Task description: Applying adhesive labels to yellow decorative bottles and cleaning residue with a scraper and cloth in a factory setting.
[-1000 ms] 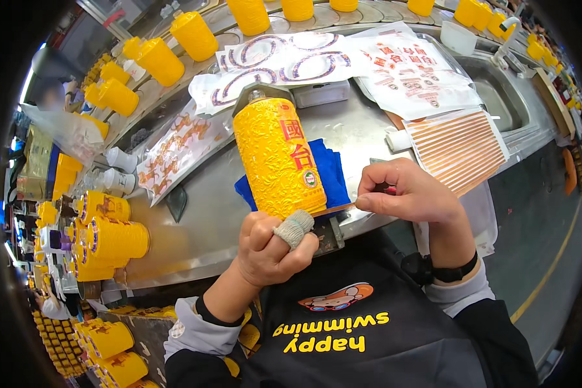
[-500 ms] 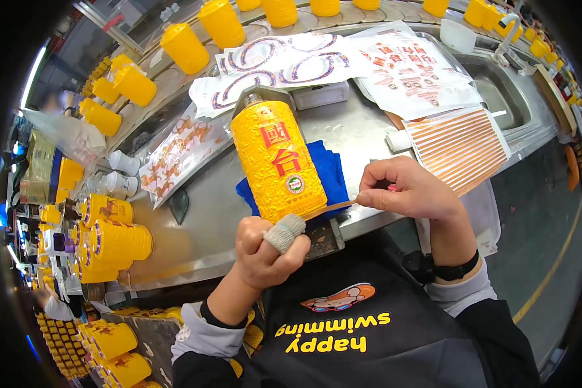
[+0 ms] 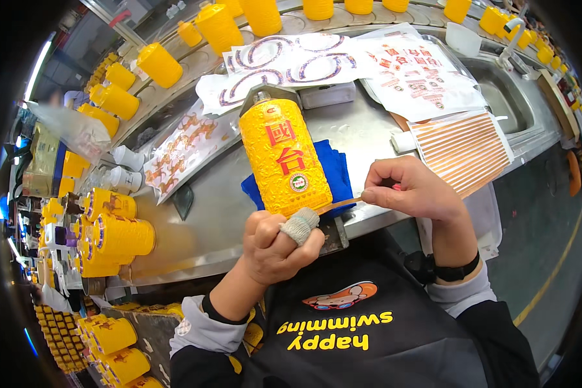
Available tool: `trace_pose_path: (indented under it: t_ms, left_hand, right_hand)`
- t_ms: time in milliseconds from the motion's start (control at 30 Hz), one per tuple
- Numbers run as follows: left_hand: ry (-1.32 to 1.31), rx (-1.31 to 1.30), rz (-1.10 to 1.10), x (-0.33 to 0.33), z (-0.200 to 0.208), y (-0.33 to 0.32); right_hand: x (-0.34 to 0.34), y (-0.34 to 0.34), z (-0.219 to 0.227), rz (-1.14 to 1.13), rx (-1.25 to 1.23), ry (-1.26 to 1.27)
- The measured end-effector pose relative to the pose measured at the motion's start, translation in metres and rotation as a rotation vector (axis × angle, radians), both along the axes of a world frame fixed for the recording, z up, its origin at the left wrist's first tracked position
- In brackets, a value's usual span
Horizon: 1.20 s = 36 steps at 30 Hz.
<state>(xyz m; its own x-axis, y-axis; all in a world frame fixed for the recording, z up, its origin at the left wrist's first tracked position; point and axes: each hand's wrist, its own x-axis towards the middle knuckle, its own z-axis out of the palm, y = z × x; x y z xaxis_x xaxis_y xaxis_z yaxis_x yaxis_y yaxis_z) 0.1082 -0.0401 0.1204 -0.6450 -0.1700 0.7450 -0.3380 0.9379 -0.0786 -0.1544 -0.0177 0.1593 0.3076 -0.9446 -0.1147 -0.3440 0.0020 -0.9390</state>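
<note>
An embossed yellow bottle (image 3: 283,155) with red characters and a round green-and-white emblem leans back over a folded blue cloth (image 3: 337,173), its neck end away from me. Along its bottom edge runs a thin gold-orange strip (image 3: 340,206). My left hand (image 3: 268,249) is closed, and a finger wrapped in a grey cloth sleeve (image 3: 299,226) presses the strip against the bottle's lower edge. Between thumb and forefinger my right hand (image 3: 417,191) pinches the strip's free end, holding it out to the right. A bit of red shows behind those fingers.
Printed decal sheets (image 3: 284,68) cover the steel counter's (image 3: 194,249) far side. A striped strip sheet (image 3: 462,152) lies right, before a sink (image 3: 498,97). Yellow bottles ride a curved conveyor (image 3: 174,94) behind; more yellow pieces (image 3: 126,234) stack left.
The bottle and my left hand have shifted slightly right in the picture, my right hand a little too. On the conveyor, the yellow bottles have moved left. The strip stays stretched between my hands.
</note>
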Motion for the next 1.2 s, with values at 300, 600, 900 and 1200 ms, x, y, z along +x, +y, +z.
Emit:
trace_pose_path:
  t_ms: [300,600,900,1200]
  left_hand:
    - [0.107,0.078,0.061,0.002,-0.011,0.006]
    - [0.200,0.125,0.075,0.006,-0.019,0.009]
    - [0.082,0.143,-0.030,0.006,-0.015,0.006]
    - [0.012,0.096,-0.001,-0.002,-0.003,0.005]
  right_hand:
    - [0.000,-0.001,0.000,0.020,-0.030,0.004]
    - [0.005,-0.002,0.001,0.008,-0.011,-0.028]
    - [0.005,-0.003,0.000,-0.004,0.032,-0.030]
    - [0.004,-0.004,-0.009,0.006,0.052,-0.067]
